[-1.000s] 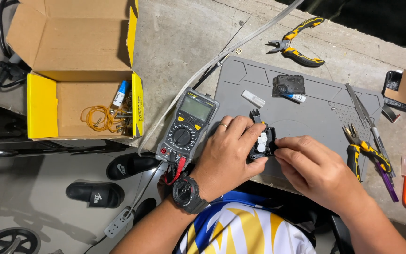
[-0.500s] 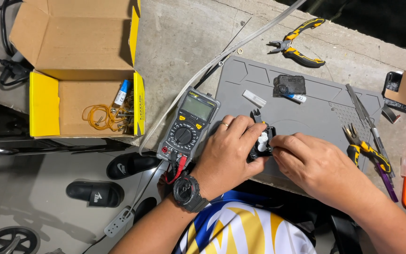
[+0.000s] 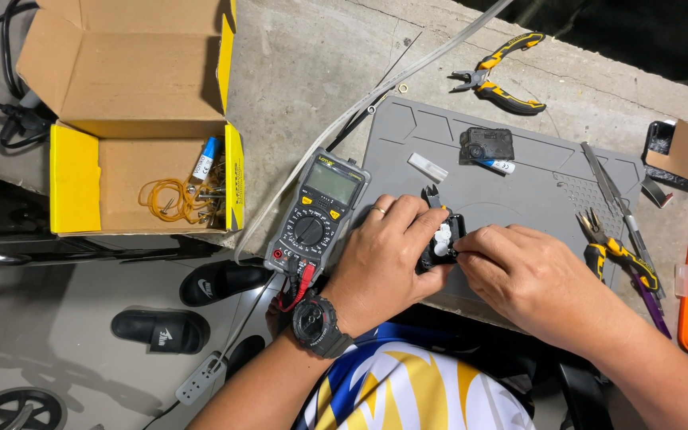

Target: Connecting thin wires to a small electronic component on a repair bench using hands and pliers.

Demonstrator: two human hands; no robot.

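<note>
Head view showed the left hand [image 3: 388, 255] clamping a small black module [image 3: 439, 239], light, rigid, seemingly fragile, by its edges while right hand [image 3: 523, 275] fingertips pinched its near-right corner

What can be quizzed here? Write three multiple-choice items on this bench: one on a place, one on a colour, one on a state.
1. Where does the multimeter lie?
A. inside the cardboard box
B. just left of the grey mat
C. on the orange case

2. What colour are the handles of the pliers beyond the mat?
A. yellow and black
B. all red
C. white

3. How is the small black part with white gears?
A. lying alone on the mat
B. dropped in the box
C. held by both hands

Answers: 1 B, it rests at the mat's left edge. 2 A, both handles show yellow with black. 3 C, the left hand grips it while the right hand touches it with its fingers.
</note>
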